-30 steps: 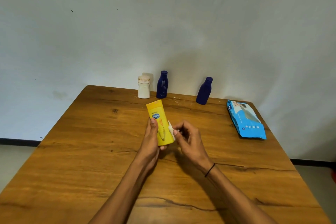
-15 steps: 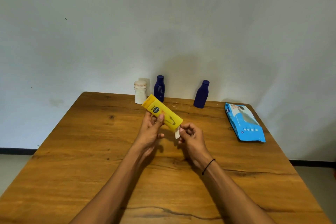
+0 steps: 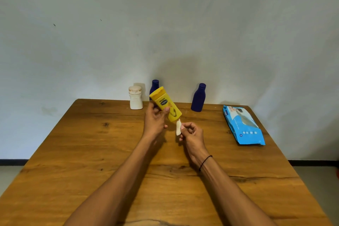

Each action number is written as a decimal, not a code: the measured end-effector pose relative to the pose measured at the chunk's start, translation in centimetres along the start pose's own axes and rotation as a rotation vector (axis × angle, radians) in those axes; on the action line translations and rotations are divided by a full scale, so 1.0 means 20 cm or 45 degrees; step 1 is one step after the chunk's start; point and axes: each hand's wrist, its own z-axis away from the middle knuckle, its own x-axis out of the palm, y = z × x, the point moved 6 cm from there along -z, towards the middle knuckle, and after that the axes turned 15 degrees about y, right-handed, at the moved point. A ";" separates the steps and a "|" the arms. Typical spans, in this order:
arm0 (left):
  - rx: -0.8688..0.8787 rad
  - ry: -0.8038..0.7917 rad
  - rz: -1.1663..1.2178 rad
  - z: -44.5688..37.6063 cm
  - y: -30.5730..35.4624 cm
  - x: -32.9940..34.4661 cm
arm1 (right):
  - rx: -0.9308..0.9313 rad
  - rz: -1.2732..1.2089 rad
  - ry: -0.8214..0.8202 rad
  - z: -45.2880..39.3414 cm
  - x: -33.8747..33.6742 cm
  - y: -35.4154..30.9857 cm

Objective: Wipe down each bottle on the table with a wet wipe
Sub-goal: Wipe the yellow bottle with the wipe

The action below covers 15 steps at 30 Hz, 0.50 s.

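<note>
We hold a yellow bottle (image 3: 166,104) tilted above the wooden desk (image 3: 88,152), our left hand (image 3: 155,119) curled around its lower half. Our right hand (image 3: 191,134) pinches a small folded white wipe (image 3: 178,127) just below the bottle's bottom end. A white bottle (image 3: 135,97) and two dark blue bottles (image 3: 198,97) stand at the far edge; a blue wipes pack (image 3: 243,125) lies to the right.
</note>
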 end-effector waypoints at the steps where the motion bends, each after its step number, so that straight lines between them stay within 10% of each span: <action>1: 0.047 -0.033 -0.057 -0.03 0.02 0.04 | -0.044 0.047 0.047 -0.04 0.00 0.00; 15: 0.164 -0.081 -0.466 -0.34 -0.07 0.42 | -0.490 0.593 0.372 -0.40 -0.01 -0.01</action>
